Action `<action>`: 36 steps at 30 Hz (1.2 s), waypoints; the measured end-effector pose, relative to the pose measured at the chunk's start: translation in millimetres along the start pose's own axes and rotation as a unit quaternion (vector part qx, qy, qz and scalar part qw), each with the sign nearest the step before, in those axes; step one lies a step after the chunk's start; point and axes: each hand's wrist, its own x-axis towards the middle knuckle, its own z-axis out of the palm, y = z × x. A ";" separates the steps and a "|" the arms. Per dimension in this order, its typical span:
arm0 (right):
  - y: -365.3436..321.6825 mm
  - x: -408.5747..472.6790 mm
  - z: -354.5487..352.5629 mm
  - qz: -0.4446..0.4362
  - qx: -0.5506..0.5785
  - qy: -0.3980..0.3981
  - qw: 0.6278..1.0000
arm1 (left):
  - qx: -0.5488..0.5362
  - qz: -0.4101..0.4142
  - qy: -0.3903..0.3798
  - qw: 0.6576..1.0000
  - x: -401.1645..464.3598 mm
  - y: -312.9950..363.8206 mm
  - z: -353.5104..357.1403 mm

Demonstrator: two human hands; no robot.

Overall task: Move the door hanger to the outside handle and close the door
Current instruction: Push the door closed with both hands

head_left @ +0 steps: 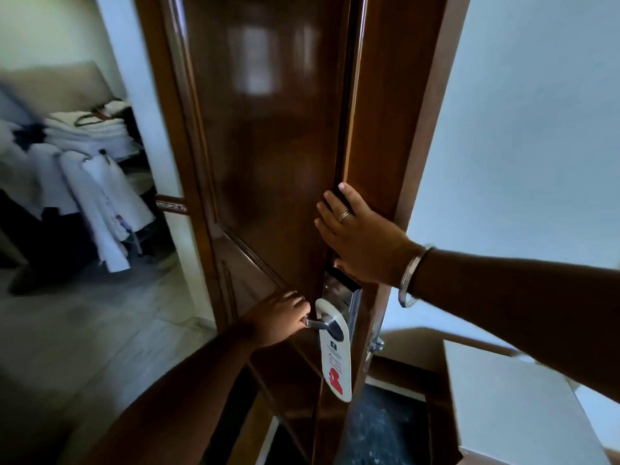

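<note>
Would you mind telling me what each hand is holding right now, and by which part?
The left hand grips the door handle at its free end, beside the door hanger. The right hand holds nothing; it rests flat against the door edge.

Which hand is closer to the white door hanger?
Left. The left hand grips the lever right beside the door hanger; the right hand rests flat on the door edge above it.
</note>
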 end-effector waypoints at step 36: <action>-64.5 198.9 -148.3 -0.008 0.476 0.328 0.816 | 0.386 -0.532 0.060 0.751 -170.2 43.5 -295.9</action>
